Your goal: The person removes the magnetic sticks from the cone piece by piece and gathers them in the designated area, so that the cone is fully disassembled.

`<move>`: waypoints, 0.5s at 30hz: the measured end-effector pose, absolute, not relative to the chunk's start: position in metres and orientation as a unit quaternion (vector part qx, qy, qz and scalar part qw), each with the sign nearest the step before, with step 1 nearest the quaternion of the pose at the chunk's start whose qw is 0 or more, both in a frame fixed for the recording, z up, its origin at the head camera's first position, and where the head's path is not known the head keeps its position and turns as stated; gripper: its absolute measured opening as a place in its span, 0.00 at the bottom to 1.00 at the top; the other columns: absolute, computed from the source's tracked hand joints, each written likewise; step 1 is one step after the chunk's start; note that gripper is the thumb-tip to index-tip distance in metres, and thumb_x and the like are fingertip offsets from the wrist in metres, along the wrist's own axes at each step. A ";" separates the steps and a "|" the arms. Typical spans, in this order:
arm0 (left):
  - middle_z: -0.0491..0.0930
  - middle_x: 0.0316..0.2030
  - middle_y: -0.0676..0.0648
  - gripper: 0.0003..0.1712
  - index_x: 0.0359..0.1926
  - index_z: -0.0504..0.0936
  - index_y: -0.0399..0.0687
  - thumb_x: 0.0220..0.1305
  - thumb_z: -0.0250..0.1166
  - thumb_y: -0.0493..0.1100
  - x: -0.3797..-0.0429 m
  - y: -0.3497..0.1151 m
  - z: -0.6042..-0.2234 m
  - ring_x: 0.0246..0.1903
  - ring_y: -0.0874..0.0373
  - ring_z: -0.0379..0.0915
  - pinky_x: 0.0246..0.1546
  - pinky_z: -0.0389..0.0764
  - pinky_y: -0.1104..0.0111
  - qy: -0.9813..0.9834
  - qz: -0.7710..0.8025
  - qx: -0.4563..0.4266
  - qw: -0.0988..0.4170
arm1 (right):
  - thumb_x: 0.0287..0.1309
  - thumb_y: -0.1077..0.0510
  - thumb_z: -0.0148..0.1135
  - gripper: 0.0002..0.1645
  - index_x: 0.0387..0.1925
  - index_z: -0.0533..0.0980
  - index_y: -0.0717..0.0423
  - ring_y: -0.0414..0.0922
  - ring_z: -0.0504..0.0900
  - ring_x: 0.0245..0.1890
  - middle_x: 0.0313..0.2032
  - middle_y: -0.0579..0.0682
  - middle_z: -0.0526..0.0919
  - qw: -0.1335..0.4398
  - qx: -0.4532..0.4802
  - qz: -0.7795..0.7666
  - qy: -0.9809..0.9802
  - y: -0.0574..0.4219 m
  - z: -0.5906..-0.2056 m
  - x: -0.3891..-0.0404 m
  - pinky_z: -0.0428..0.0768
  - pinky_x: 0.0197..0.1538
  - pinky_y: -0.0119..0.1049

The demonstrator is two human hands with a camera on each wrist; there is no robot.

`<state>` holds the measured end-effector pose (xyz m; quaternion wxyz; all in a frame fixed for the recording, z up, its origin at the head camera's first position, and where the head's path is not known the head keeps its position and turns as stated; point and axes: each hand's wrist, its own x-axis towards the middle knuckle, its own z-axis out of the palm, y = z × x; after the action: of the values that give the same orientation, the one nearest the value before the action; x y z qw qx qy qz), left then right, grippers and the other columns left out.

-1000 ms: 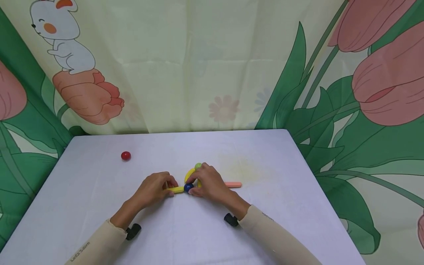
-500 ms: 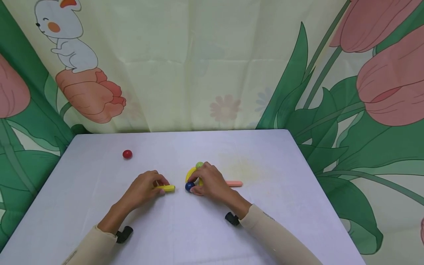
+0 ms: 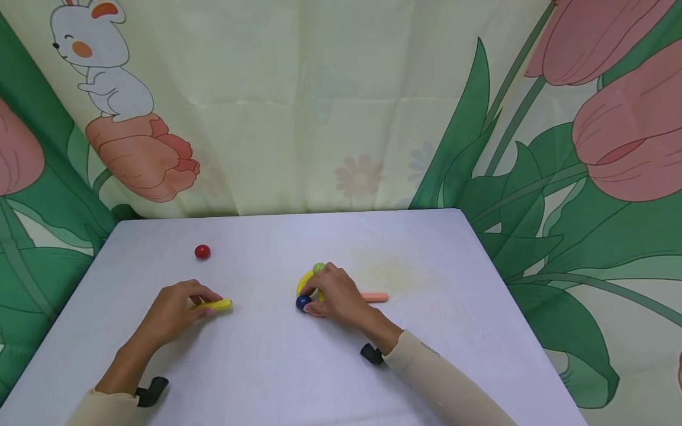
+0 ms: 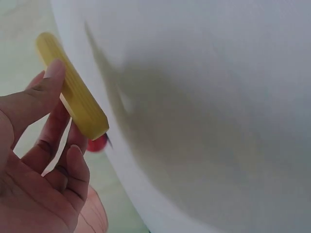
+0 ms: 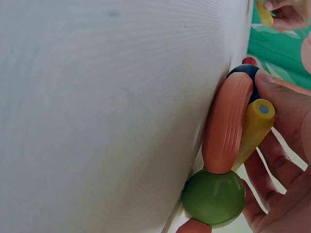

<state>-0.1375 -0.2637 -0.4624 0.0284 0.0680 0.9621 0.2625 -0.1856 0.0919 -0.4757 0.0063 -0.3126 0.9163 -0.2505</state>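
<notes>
My left hand (image 3: 178, 307) pinches a yellow magnetic building stick (image 3: 218, 305) between thumb and fingers. In the left wrist view the stick (image 4: 73, 90) is held over the white cloth, its near end bare. My right hand (image 3: 338, 296) grips a blue ball (image 3: 303, 303) at the near end of a small joined build. A curved yellow stick (image 3: 303, 281) and a light green ball (image 3: 318, 268) belong to that build. The right wrist view shows a curved orange stick (image 5: 227, 126), a yellow stick (image 5: 256, 124) with a grey end disc, and a darker green ball (image 5: 214, 196).
A red ball (image 3: 202, 252) lies alone toward the back left of the white-covered table (image 3: 266, 378). An orange stick (image 3: 375, 297) sticks out to the right from behind my right hand. A printed curtain (image 3: 256, 118) hangs just behind the table.
My left hand has pulled the yellow stick off the blue ball and moved left with it. My right hand keeps its grip on the blue ball in the same place.
</notes>
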 end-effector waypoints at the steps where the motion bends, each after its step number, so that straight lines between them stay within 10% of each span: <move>1: 0.87 0.39 0.51 0.14 0.44 0.94 0.51 0.56 0.81 0.36 -0.137 -0.269 -0.462 0.41 0.52 0.79 0.39 0.77 0.64 0.963 0.260 0.063 0.029 | 0.55 0.52 0.83 0.13 0.43 0.91 0.42 0.40 0.75 0.47 0.43 0.36 0.91 0.007 -0.312 -0.250 0.917 0.092 -0.476 -0.186 0.75 0.54 0.39; 15: 0.86 0.38 0.47 0.13 0.42 0.93 0.47 0.55 0.82 0.36 -0.134 -0.327 -0.469 0.42 0.47 0.79 0.37 0.77 0.66 0.971 0.233 0.023 0.042 | 0.54 0.52 0.84 0.14 0.44 0.92 0.41 0.39 0.74 0.46 0.43 0.36 0.91 0.013 -0.304 -0.247 0.920 0.091 -0.473 -0.184 0.74 0.53 0.38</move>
<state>-0.1340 -0.3267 -0.4685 0.0421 0.0229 0.9712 0.2332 -0.1838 0.0909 -0.4728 0.0128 -0.3038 0.9201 -0.2468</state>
